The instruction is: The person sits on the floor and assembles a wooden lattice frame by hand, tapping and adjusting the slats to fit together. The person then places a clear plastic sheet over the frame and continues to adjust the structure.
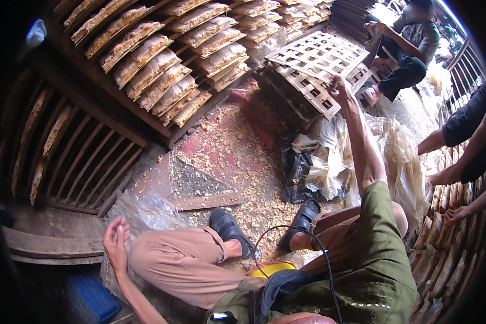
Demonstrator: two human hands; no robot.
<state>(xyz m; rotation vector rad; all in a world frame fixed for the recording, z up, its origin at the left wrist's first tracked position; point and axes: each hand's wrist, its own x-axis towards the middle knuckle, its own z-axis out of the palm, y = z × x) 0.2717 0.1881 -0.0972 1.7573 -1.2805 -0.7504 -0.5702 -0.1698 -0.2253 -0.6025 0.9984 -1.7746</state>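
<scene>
Left hand (115,241), its grip spread loosely, rests on a clear plastic sheet (146,210) on the floor beside the bent knee. Right hand (340,89), reaching forward, pinches the edge of a woven bamboo lattice tray (313,59) topping a stack, just beside crumpled plastic sheeting (329,162).

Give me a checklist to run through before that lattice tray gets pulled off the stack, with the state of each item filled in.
1. Right hand on the top lattice tray: ok, fingers at its near edge.
2. Full grip closed: cannot tell.
3. Left hand free: ok, resting by clear plastic sheet.
4. Floor between feet and stack: not ok, crumbs and plastic.
5. Seated person behind the stack: not ok, close.
</scene>
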